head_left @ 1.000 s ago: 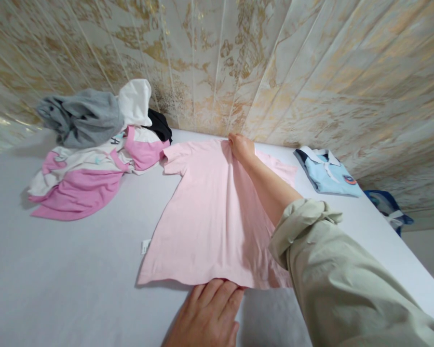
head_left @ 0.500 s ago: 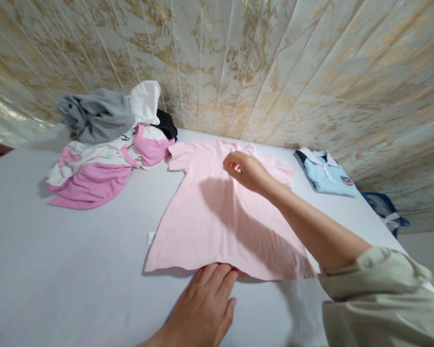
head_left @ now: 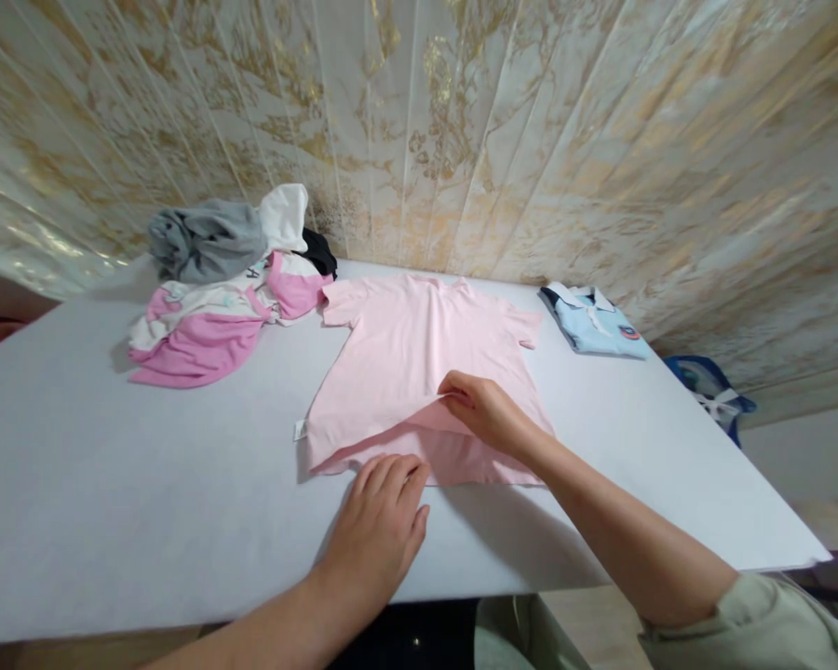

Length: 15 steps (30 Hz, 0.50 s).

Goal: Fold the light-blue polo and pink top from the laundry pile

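A pale pink T-shirt [head_left: 398, 358] lies spread on the white table, collar towards the wall and hem towards me. My right hand [head_left: 485, 409] pinches the upper layer of the hem near its middle and holds it raised, so the shirt gapes and its inside shows. At the near edge, my left hand [head_left: 384, 507] rests palm down with its fingers over the lower layer of the hem. Those fingers lie fairly flat, side by side. A small white label [head_left: 300, 430] sticks out at the shirt's left side seam.
A heap of clothes stands at the back left: a grey garment [head_left: 209, 242], a white one [head_left: 285, 216], a black one [head_left: 319, 251] and a pink-and-white top [head_left: 199, 340]. At the back right sits a folded light-blue collared shirt [head_left: 593, 324]. A patterned curtain-like wall [head_left: 419, 140] borders the table.
My right hand has come down from above the shirt's chest to the hem and lifted its upper layer. My left hand stays at the hem. The view has shifted, showing the table's near edge.
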Tool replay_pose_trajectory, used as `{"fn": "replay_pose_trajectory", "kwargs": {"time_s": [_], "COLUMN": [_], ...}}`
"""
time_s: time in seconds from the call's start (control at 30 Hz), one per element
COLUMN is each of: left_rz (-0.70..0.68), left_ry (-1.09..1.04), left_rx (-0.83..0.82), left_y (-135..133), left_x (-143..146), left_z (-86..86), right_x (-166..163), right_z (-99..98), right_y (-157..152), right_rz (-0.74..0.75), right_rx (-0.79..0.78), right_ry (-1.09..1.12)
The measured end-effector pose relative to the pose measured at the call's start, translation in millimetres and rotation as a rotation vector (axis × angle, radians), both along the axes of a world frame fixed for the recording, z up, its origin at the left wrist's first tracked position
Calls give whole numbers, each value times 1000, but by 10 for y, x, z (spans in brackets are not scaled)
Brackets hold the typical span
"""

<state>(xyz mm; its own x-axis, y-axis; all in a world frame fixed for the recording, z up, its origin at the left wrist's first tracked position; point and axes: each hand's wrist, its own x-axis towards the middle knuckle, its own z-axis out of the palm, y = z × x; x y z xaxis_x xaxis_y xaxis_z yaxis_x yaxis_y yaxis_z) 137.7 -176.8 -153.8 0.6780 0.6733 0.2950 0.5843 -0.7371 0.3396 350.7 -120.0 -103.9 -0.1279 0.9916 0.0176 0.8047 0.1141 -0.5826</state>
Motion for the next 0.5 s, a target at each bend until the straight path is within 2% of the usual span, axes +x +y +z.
{"fn": "replay_pose_trajectory", "kwargs": {"time_s": [0.23, 0.4, 0.47, 0.5], "left_rz": [-9, -28, -32, -24], "left_ry": [27, 68, 86, 96], "left_rx": [-41, -48, -48, -49], "left_y": [-29, -15, 20, 48], "left_x": [-22, -34, -51, -64], "left_z": [33, 35, 37, 43], "right_x": [104, 98, 60, 38], "right_z": [160, 277, 234, 180], "right_y": [245, 224, 125, 56], "right_rz": [-68, -144, -93, -28], "right_rx": [184, 516, 556, 522], "right_ry": [-110, -155, -184, -215]}}
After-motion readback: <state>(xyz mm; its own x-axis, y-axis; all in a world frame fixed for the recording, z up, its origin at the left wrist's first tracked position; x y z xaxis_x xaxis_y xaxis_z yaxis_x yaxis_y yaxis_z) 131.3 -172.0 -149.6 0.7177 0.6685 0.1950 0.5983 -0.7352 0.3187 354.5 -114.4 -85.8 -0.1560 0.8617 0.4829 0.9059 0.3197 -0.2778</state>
